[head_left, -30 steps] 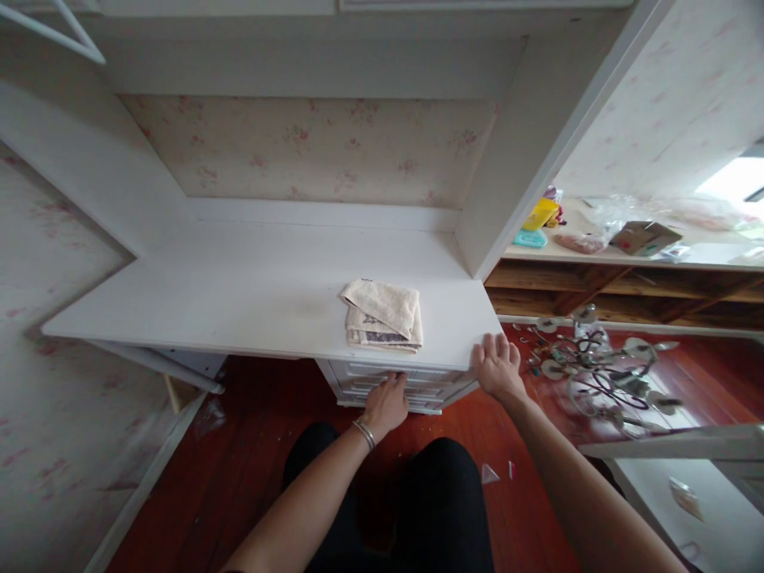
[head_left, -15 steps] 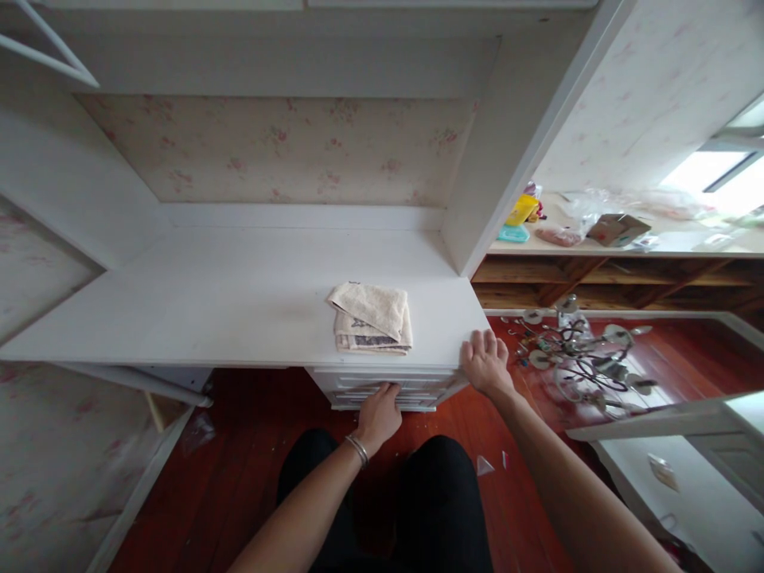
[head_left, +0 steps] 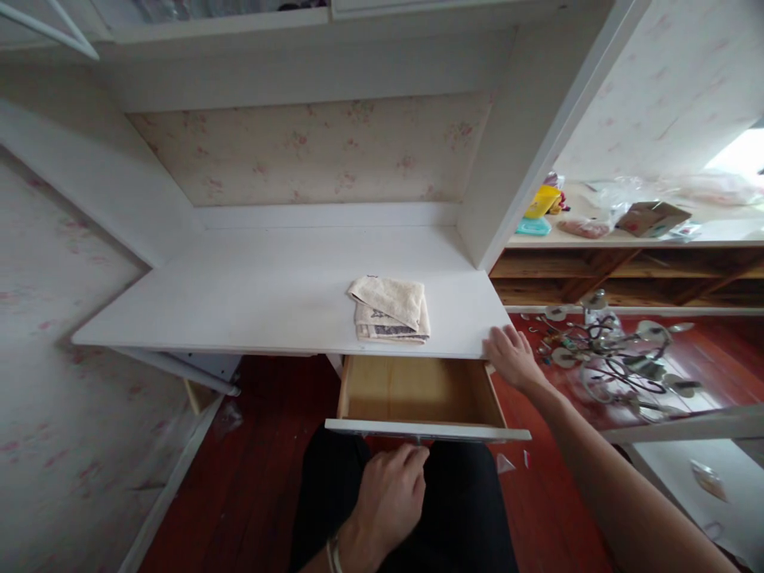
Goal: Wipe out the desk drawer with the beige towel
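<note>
A white desk (head_left: pixel 251 294) stands in a wall recess. Its top drawer (head_left: pixel 418 390) is pulled out and shows a bare wooden bottom. My left hand (head_left: pixel 387 497) is curled under the drawer's white front, fingers hooked on the handle. My right hand (head_left: pixel 510 358) lies flat with fingers spread on the desk's front right corner. A folded beige towel (head_left: pixel 391 309) rests on the desk top just behind the drawer.
A chandelier (head_left: pixel 614 358) lies on the red wooden floor to the right. Behind it a wooden shelf (head_left: pixel 626 263) carries a cardboard box, bags and a yellow item. A white panel (head_left: pixel 686 454) sits at lower right. My dark-clad legs are under the drawer.
My left hand pulled the top drawer out toward me; it was closed in the earlier frames. My right hand stayed on the desk corner.
</note>
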`<state>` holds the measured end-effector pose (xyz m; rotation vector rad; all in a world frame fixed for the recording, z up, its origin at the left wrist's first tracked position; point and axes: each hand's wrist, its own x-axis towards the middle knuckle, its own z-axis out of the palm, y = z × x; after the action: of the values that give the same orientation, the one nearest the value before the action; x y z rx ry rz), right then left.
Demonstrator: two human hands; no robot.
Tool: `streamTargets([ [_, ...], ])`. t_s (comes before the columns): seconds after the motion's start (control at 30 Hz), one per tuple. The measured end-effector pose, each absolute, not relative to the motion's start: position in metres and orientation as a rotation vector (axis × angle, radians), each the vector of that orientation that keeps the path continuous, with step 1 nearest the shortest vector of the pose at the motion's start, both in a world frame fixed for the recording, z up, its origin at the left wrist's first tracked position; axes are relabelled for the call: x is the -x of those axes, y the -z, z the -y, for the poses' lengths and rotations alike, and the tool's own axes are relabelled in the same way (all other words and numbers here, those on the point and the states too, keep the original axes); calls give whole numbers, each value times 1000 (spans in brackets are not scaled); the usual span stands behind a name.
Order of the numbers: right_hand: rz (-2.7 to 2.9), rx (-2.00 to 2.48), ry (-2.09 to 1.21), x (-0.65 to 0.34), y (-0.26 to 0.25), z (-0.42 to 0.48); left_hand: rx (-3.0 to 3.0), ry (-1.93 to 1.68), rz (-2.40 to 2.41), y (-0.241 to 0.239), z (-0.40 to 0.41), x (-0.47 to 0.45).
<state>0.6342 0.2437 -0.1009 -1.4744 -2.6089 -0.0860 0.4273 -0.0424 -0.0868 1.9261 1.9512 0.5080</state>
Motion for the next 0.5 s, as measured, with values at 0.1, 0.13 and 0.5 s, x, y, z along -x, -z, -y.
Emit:
streamTargets([
  [0.1,2297,1490,-275,-659,101,-205,-2006,-832,-2051,68,60,-390],
  [0.13,2272,1471,-412,-669,103,-187,-2018,-857,-2143,66,64,-375],
  [0.5,2179,1660,-815,-699,108,-96,-1909,-566,-2358,77,67,-326],
])
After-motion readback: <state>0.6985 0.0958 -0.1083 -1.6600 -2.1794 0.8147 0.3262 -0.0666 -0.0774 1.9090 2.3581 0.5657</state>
